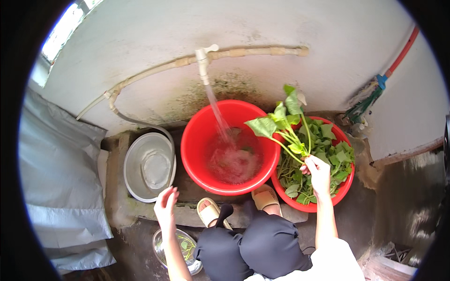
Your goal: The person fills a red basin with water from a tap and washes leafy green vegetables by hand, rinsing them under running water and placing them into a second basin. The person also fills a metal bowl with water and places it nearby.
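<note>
My right hand (316, 172) pinches a bunch of leafy green stems (286, 130) by the stem ends. The leaves reach up and left over the rim of a red plastic basin (191, 165). Water (216, 109) runs from a white plastic tap (202, 61) into this basin, where it churns. Below my right hand, a second red basin (346, 186) is heaped with leafy greens (316, 140). My left hand (166, 202) holds nothing and hangs beside the front of a grey basin (132, 172), with its fingers loosely bent and apart.
A grey hose (140, 121) drops into the grey basin. By my left forearm, a metal bowl (158, 249) holds several stems. A grey curtain (63, 175) hangs at the left. A mop (376, 87) leans on the right wall. My slippered feet (212, 212) rest on the concrete ledge.
</note>
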The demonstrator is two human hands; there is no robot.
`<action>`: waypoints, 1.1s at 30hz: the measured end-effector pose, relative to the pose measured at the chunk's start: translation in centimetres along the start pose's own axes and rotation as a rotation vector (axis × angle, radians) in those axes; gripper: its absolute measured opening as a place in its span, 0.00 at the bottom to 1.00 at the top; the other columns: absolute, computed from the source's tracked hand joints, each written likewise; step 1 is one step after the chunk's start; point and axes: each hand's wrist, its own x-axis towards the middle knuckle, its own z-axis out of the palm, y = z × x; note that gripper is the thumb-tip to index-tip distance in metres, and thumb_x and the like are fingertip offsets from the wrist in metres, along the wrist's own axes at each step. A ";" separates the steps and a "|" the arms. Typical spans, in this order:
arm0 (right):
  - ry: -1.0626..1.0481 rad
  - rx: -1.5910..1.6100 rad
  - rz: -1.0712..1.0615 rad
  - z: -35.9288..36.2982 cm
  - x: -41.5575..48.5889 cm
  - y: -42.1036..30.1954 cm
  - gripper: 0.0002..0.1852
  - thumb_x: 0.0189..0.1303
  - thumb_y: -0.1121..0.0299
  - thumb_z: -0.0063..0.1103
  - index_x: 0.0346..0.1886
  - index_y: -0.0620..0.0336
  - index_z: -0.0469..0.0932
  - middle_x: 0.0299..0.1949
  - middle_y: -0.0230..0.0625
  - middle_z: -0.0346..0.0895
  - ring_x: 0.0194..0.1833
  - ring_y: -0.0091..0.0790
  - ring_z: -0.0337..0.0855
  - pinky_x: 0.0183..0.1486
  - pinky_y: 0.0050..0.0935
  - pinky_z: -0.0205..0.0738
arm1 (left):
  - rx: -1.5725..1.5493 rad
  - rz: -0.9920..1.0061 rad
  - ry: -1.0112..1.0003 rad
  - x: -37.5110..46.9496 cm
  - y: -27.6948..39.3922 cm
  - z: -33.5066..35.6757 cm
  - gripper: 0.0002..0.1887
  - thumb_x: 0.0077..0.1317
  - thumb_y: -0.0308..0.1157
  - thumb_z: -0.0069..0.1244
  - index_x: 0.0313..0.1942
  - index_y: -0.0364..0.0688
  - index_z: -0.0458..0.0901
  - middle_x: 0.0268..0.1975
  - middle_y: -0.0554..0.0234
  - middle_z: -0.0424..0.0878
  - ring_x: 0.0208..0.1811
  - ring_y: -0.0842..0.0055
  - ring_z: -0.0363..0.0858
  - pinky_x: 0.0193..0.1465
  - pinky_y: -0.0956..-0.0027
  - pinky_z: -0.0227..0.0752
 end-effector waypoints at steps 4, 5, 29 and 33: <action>-0.212 0.080 0.020 4.0 0.0 -0.7 0.10 0.61 0.72 0.53 0.40 0.69 0.79 0.22 0.29 0.75 0.25 0.18 0.73 0.31 0.17 0.68 | 0.276 0.693 -0.205 1.3 5.2 4.9 0.15 0.51 0.20 0.56 0.41 0.39 0.82 0.40 0.61 0.80 0.42 0.73 0.77 0.46 0.74 0.70; -0.277 -0.005 -0.011 4.8 0.0 -0.9 0.09 0.61 0.72 0.52 0.38 0.69 0.78 0.21 0.29 0.74 0.24 0.19 0.72 0.31 0.19 0.68 | 0.366 0.728 -0.216 0.9 6.4 6.6 0.17 0.49 0.23 0.59 0.42 0.44 0.82 0.35 0.62 0.77 0.39 0.69 0.75 0.44 0.71 0.70; -0.396 0.019 0.046 8.1 0.2 2.0 0.12 0.63 0.69 0.52 0.25 0.67 0.76 0.18 0.27 0.72 0.22 0.18 0.70 0.29 0.18 0.66 | 0.646 0.947 -0.165 5.6 2.6 12.4 0.12 0.50 0.35 0.59 0.37 0.47 0.82 0.29 0.68 0.66 0.34 0.71 0.66 0.38 0.67 0.58; -0.426 0.056 0.056 8.4 -0.1 1.5 0.12 0.63 0.69 0.52 0.25 0.66 0.76 0.18 0.27 0.72 0.22 0.18 0.70 0.29 0.18 0.66 | 0.711 0.945 -0.189 6.0 1.8 12.4 0.12 0.51 0.35 0.58 0.38 0.50 0.83 0.29 0.69 0.64 0.34 0.73 0.65 0.38 0.68 0.56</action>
